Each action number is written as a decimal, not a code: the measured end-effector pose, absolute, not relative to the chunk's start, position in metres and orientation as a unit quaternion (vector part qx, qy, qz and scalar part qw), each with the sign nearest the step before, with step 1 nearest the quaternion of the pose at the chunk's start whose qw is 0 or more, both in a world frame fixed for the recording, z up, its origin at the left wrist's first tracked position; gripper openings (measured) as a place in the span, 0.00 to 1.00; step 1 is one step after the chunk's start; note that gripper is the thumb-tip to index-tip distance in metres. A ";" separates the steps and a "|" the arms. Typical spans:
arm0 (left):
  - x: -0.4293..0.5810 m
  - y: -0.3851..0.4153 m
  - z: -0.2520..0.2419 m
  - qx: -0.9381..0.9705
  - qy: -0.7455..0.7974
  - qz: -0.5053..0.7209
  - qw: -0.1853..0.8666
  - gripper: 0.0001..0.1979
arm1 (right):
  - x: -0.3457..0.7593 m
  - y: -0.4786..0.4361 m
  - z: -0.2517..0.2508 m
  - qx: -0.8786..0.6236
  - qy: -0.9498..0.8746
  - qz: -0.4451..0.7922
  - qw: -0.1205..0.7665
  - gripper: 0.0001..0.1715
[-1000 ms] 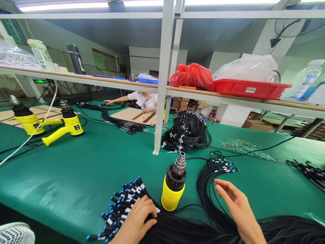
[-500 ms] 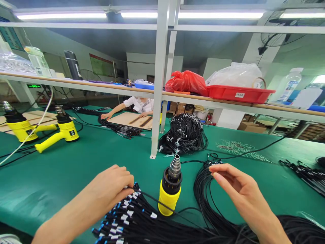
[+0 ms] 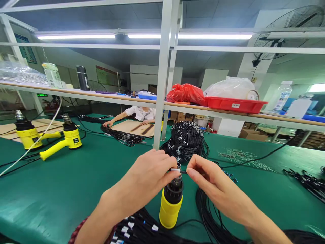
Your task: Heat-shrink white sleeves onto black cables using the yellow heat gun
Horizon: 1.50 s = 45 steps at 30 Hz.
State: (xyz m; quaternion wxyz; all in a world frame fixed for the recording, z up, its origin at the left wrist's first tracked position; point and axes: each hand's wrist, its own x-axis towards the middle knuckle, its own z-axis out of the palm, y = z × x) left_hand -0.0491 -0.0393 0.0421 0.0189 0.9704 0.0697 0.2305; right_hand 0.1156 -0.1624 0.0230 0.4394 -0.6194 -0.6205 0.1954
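A yellow heat gun [image 3: 171, 212] stands upright in front of me, its metal nozzle pointing up. My left hand [image 3: 149, 176] pinches a thin black cable at a white sleeve or label [image 3: 175, 169], right by the nozzle tip. On the other side of the nozzle, my right hand [image 3: 215, 184] is closed, thumb against fingers, on the same cable. Beneath my left forearm lie many black cables [image 3: 138, 225] with white tags and blue ends. More black cable [image 3: 203, 203] curves in a bundle below my right hand.
Two more yellow heat guns [image 3: 73, 138] lie at the left. Behind the shelf post [image 3: 162, 78] rests a large black cable bundle [image 3: 186, 139]. Loose thin strands [image 3: 243, 159] are at right. A shelf [image 3: 114, 96] carries bottles and a red tray [image 3: 236, 105]. Across the table a co-worker's hand [image 3: 108, 123] touches cables.
My left hand has risen rightward with the cable to the nozzle. My right hand has moved left and now pinches the cable there. The view has tilted up slightly.
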 end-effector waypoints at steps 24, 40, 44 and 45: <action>-0.025 -0.005 -0.001 0.880 0.212 0.288 0.312 0.20 | 0.143 -0.127 0.001 -0.688 -0.584 0.067 0.426 0.14; -0.024 -0.006 0.001 0.873 0.216 0.298 0.320 0.11 | 0.144 -0.125 0.000 -0.698 -0.585 0.046 0.410 0.11; -0.023 -0.008 0.004 0.871 0.220 0.298 0.324 0.08 | 0.143 -0.127 0.002 -0.697 -0.584 0.059 0.411 0.10; -0.023 -0.008 0.005 0.870 0.223 0.298 0.325 0.07 | 0.143 -0.128 0.003 -0.696 -0.586 0.066 0.410 0.09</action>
